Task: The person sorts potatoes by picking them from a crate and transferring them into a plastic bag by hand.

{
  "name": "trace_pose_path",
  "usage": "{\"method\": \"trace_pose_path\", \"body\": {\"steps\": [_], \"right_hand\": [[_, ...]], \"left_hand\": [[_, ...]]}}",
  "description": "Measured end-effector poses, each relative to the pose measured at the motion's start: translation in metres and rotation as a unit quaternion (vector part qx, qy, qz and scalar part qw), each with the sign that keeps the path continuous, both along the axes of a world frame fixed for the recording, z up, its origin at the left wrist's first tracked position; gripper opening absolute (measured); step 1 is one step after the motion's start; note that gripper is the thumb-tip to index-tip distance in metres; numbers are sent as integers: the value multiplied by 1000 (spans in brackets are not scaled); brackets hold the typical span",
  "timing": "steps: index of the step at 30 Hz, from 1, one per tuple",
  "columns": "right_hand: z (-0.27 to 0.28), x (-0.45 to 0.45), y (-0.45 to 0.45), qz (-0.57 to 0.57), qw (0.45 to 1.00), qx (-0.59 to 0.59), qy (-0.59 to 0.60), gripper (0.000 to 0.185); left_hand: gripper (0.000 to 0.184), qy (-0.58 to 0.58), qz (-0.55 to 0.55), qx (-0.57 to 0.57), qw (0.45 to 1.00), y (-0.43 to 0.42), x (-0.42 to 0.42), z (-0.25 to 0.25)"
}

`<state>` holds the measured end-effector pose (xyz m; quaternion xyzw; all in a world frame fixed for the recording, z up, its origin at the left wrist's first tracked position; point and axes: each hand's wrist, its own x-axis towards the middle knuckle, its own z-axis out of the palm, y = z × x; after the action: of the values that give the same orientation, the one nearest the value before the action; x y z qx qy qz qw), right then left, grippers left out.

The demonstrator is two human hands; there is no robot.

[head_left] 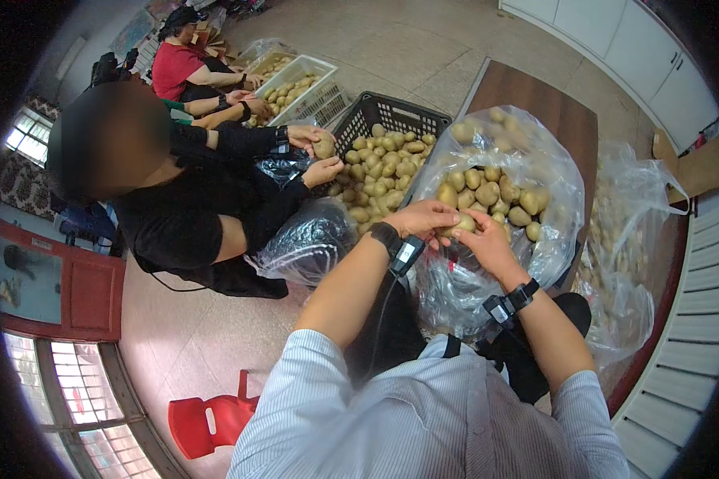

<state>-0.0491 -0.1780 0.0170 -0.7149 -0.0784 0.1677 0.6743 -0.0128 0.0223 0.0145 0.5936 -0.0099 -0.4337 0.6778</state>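
Both my hands meet around one potato (460,227) just over the near edge of a clear plastic bag (563,160). My left hand (425,219) has its fingers closed on the potato's left side. On the other side, my right hand (487,241) pinches the same potato. Inside the open bag, several potatoes (499,191) lie in a heap right beyond my hands. To the left, a black crate (399,112) holds many more potatoes (383,164).
A co-worker in black (192,184) sits at the left, holding a potato (323,145). Farther back, people work at white crates (327,70). Another filled plastic bag (615,239) stands at the right. A red stool (208,423) is at the lower left.
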Motion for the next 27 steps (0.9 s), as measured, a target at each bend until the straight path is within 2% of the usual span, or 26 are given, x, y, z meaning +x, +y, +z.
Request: {"method": "trace_pose_path", "body": {"steps": [3, 6, 10, 12, 13, 14, 16, 18, 20, 24, 27], "right_hand": [[1, -1, -2, 15, 998, -24, -65, 42], [-7, -2, -6, -12, 997, -70, -10, 39], [-28, -4, -21, -61, 996, -56, -22, 38], [-47, -4, -38, -91, 978, -149, -114, 37], [-50, -4, -47, -101, 964, -210, -126, 37], [-53, -6, -55, -109, 963, -214, -123, 37], [-62, -9, -66, -137, 927, -302, -174, 36], [-73, -12, -76, -137, 927, -309, -165, 38], [-78, -16, -80, -117, 886, -411, -177, 41], [-82, -23, -80, -94, 863, -462, -179, 44], [-77, -26, -75, -89, 853, -484, -172, 49]], "left_hand": [[39, 3, 4, -2, 1000, -5, 1, 7], [39, -21, 18, 28, 999, -5, -2, 14], [37, 37, 104, -42, 993, 10, 9, -14], [35, 43, 163, -60, 984, 15, 7, -10], [34, 39, 176, -43, 983, 20, 9, -15], [33, 34, 190, -25, 981, 24, 10, -13], [32, 47, 212, -64, 974, 30, 12, -15], [31, 32, 256, -27, 966, 38, 15, -21], [31, 31, 279, -34, 959, 44, 19, -29], [32, 37, 349, -29, 936, 54, 27, -46], [32, 61, 361, -40, 930, 71, 36, -68]]}}
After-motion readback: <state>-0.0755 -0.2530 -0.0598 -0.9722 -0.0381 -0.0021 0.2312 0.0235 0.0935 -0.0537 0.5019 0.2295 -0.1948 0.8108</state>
